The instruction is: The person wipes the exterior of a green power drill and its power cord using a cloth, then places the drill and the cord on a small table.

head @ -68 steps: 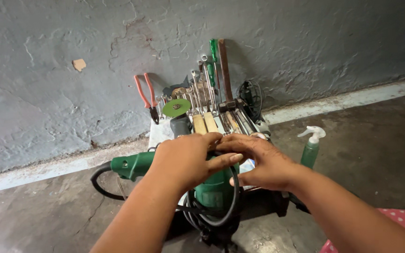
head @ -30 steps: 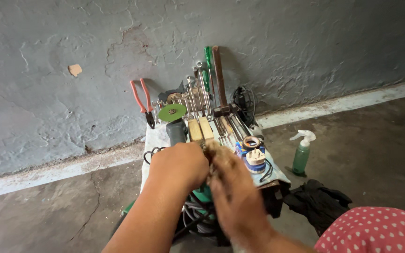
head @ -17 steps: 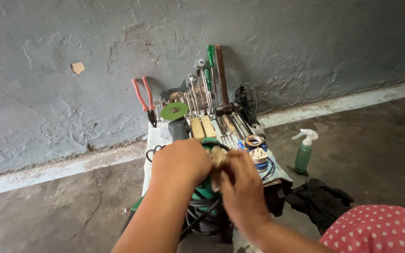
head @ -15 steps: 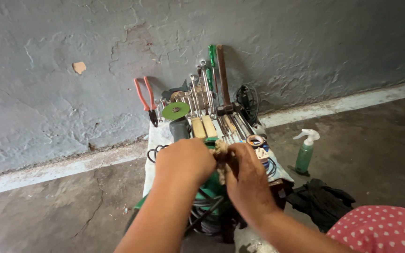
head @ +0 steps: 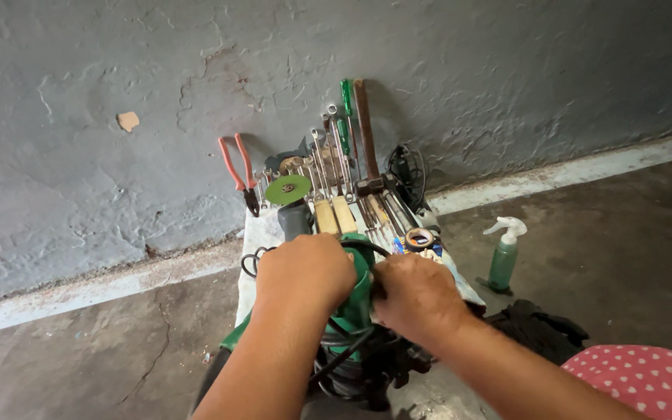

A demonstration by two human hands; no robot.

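Note:
A green power tool [head: 354, 299] with a black cord [head: 344, 355] coiled around it stands on end over the near part of a cloth-covered board [head: 256, 233]. My left hand [head: 305, 271] clasps the top of the tool's body. My right hand [head: 416, 298] presses against the tool's right side, fingers curled in; a rag seen in it a moment ago is hidden under the hand.
Tools lean on the grey wall: orange-handled pliers [head: 236, 167], a green disc [head: 288, 189], wrenches [head: 325, 148], a green screwdriver [head: 345, 105], a hammer [head: 365, 140]. A green spray bottle [head: 503, 255] and black cloth [head: 542, 330] sit on the floor at right.
The tool was tipped from lying sideways to standing on end. My right hand brought a rag to it and rubbed its side; the rag is now out of sight under that hand.

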